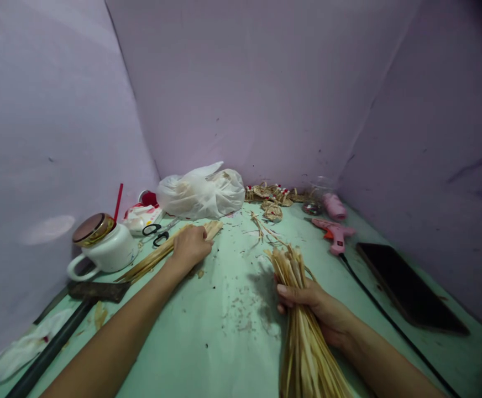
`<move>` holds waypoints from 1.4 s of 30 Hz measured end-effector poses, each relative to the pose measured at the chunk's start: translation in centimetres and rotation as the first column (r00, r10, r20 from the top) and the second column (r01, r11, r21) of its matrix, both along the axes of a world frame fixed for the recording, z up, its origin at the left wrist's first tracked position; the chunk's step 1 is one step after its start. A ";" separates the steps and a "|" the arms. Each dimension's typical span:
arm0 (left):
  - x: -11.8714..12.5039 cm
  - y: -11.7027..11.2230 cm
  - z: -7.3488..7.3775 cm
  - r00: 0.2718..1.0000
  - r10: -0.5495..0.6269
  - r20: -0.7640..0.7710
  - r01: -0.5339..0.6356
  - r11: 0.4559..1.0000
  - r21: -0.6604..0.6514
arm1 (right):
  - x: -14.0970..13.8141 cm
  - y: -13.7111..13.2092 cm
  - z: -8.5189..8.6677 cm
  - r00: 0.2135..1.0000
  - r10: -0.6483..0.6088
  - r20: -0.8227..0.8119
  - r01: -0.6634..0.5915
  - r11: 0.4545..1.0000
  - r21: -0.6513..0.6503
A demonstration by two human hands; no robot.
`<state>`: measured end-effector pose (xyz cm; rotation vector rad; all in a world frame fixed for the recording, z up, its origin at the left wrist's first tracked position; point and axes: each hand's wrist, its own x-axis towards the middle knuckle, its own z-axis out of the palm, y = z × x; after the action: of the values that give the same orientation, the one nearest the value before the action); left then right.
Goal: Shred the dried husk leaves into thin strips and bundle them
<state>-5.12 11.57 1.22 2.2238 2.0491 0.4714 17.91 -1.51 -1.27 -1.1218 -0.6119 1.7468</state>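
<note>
My right hand (321, 309) is closed around a thick bundle of dried straw strips (307, 354), its cut ends pointing away from me and the loose lengths hanging toward the near edge. At the left, my left hand (191, 246) rests with curled fingers on a flatter bundle of pale straw strips (152, 260) lying on the table. The fingertips are partly hidden behind the knuckles. Black-handled scissors (160, 235) lie just beyond that bundle. A few thin loose strips (261, 224) lie ahead of my right hand.
A hammer (98, 290), white mug (110, 249) with a lidded jar, and cloth (29, 348) sit left. A white plastic bag (203, 193) and woven straw ornaments (272, 196) line the back wall. To the right lie a pink glue gun (336, 235), its cord, and a dark tablet (407, 287).
</note>
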 end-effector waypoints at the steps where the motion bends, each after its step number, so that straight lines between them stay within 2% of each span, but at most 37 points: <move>1: -0.1 0.1 -0.4 0.999 0.013 -0.051 -0.013 1.000 -0.003 | 0.0 0.0 -0.1 1.000 -0.002 -0.007 0.002 1.000 0.007; 4: -0.2 0.2 -0.9 0.994 0.044 -0.102 -0.044 0.999 0.002 | 0.0 0.1 -0.3 1.000 -0.010 -0.020 0.011 0.999 0.033; 6: -0.4 0.1 -0.2 0.997 0.061 -0.051 -0.062 0.998 -0.006 | 0.1 0.1 -0.3 1.000 -0.013 -0.020 0.014 0.999 0.036; 9: -1.1 0.2 1.6 0.989 0.072 0.133 -0.076 0.997 0.023 | 0.2 0.1 -0.2 0.999 -0.006 -0.039 0.007 0.999 0.034; 11: -1.5 0.2 2.9 0.949 0.052 0.312 -0.067 0.997 0.039 | 0.2 0.1 -0.2 0.998 -0.007 -0.060 0.009 0.999 0.032; 14: -1.3 0.1 4.1 0.802 0.072 0.593 -0.063 0.997 -0.036 | 0.2 0.2 -0.4 0.997 -0.011 -0.070 0.013 0.999 0.031; 16: -0.7 -0.2 4.4 0.648 0.162 0.744 -0.025 0.981 -0.191 | 0.2 0.2 -0.5 0.998 -0.004 -0.070 0.007 0.999 0.047; 17: -0.3 -0.4 4.5 0.562 0.216 0.799 0.034 0.959 -0.283 | 0.2 0.3 -0.6 0.997 0.001 -0.071 0.003 0.998 0.056; 19: 0.6 -0.9 4.4 0.412 0.309 0.857 0.199 0.887 -0.416 | 0.3 0.3 -0.7 0.997 0.016 -0.070 -0.011 0.998 0.060; 20: 1.0 -1.2 4.3 0.360 0.341 0.869 0.272 0.852 -0.447 | 0.3 0.3 -0.7 0.998 0.021 -0.067 -0.017 0.998 0.054; 22: 2.0 -1.9 4.0 0.288 0.371 0.883 0.384 0.800 -0.461 | 0.3 0.4 -0.6 0.998 0.012 -0.069 -0.009 0.999 0.043; 24: 3.0 -2.8 3.5 0.247 0.400 0.883 0.462 0.752 -0.470 | 0.2 0.4 -0.4 0.994 -0.046 -0.096 0.051 0.998 0.046; 26: 4.1 -3.8 3.0 0.246 0.442 0.863 0.526 0.687 -0.502 | 0.1 0.5 -0.2 0.983 -0.128 -0.130 0.135 0.990 0.049; 28: 5.2 -4.9 2.6 0.281 0.472 0.836 0.559 0.628 -0.542 | 0.1 0.6 0.0 0.970 -0.192 -0.146 0.199 0.979 0.035; 33: 7.3 -7.5 2.5 0.308 0.461 0.832 0.638 0.549 -0.540 | 0.2 0.7 0.2 0.958 -0.253 -0.134 0.257 0.966 0.015; 35: 7.9 -8.4 2.4 0.330 0.437 0.837 0.612 0.576 -0.542 | 0.2 0.7 0.2 0.955 -0.261 -0.139 0.270 0.962 0.048; 37: 8.4 -9.2 2.0 0.383 0.354 0.853 0.559 0.647 -0.519 | 0.2 0.6 0.2 0.958 -0.244 -0.149 0.258 0.962 0.088; 40: 8.9 -9.8 0.8 0.514 0.052 0.856 0.585 0.709 -0.394 | 0.1 0.4 0.1 0.963 -0.226 -0.146 0.243 0.964 0.112; 42: 9.0 -10.0 0.3 0.601 -0.168 0.781 0.606 0.733 -0.309 | 0.1 0.4 0.1 0.967 -0.211 -0.142 0.228 0.967 0.114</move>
<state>3.84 1.59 1.47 1.6637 1.0248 0.4975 18.02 -1.16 -1.17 -0.9414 -0.4941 1.5516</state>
